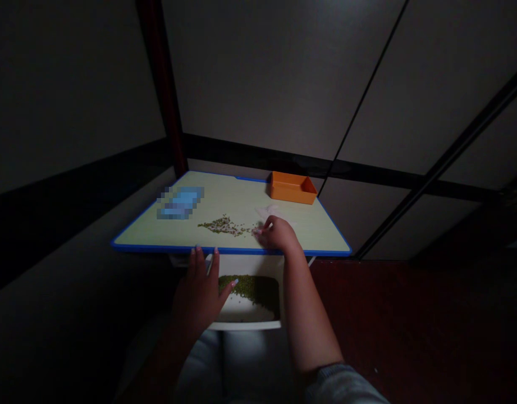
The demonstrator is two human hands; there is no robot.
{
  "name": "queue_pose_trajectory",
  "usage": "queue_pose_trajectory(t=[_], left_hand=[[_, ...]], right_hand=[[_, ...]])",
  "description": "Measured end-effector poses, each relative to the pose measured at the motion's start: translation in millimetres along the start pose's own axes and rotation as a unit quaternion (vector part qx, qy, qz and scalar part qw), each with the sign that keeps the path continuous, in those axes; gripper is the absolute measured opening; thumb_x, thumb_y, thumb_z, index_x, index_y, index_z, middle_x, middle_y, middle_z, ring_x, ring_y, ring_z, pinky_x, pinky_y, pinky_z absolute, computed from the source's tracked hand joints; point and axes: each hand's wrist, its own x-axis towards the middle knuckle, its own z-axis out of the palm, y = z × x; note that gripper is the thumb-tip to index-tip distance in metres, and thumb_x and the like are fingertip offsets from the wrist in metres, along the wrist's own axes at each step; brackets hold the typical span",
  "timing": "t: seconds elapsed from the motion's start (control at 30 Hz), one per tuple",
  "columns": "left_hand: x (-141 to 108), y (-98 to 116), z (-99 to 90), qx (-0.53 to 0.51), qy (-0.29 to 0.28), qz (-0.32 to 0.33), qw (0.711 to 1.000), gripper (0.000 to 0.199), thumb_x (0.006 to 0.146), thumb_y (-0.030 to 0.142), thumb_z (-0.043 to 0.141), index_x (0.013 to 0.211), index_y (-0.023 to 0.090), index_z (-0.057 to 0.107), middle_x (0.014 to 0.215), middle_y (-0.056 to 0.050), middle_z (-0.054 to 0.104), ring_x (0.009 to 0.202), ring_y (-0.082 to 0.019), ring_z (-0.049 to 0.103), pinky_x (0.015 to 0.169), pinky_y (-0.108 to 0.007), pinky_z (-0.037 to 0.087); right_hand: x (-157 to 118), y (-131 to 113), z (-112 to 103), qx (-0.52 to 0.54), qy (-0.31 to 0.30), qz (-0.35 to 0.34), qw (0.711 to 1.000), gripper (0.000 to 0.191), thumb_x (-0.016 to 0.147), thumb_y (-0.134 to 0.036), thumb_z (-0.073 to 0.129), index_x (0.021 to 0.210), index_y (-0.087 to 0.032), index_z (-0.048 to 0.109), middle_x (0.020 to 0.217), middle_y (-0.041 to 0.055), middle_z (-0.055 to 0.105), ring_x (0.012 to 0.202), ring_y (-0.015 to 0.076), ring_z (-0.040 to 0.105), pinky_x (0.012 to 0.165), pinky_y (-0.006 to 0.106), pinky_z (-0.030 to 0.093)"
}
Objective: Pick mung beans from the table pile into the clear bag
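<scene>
My right hand point(278, 233) is over the table top, its thumb and fingers pinched together; what they hold, if anything, is too small to make out. Just left of it lies a scattered patch of small green beans point(219, 225) mixed with paler pieces. Behind the fingers is a thin whitish spread point(267, 211), its kind unclear. My left hand point(201, 292) has its fingers apart, the tips at the table's front edge and the thumb over a white bin point(245, 325). Inside the bin are many green beans point(254, 287), heaped toward its far side.
An orange open box point(292, 189) stands at the back right of the pale, blue-edged table point(224, 191). A blurred-out blue item point(181, 202) lies at the left. Walls rise behind and left of the table; a dark red floor point(367, 314) shows at right.
</scene>
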Motion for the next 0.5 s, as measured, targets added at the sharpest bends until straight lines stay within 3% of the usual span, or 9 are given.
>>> queue_pose_trajectory(t=[0.3,0.5], left_hand=[[0.1,0.9,-2.0,0.001,-0.002,0.002,1.000,0.077,0.082,0.057,0.042,0.141,0.008,0.033,0.151,-0.031,0.020,0.142,-0.043,0.018,0.096,-0.049,0.044],[0.4,0.7,-0.9,-0.003,0.003,0.004,1.000,0.078,0.082,0.056,0.045,0.141,0.007,0.034,0.151,-0.033,0.019,0.142,-0.043,0.017,0.101,-0.049,0.040]], right_hand=[[1.4,-1.5,5.0,-0.004,0.002,-0.030,1.000,0.025,0.077,-0.042,0.067,0.091,-0.021,0.061,0.088,0.0072,0.072,0.076,0.0173,0.063,0.060,0.024,0.039],[-0.4,-4.2,-0.3,-0.039,0.008,0.005,0.999,0.030,0.079,-0.048,0.063,0.093,-0.022,0.061,0.093,0.0092,0.072,0.086,0.0217,0.065,0.066,0.027,0.042]])
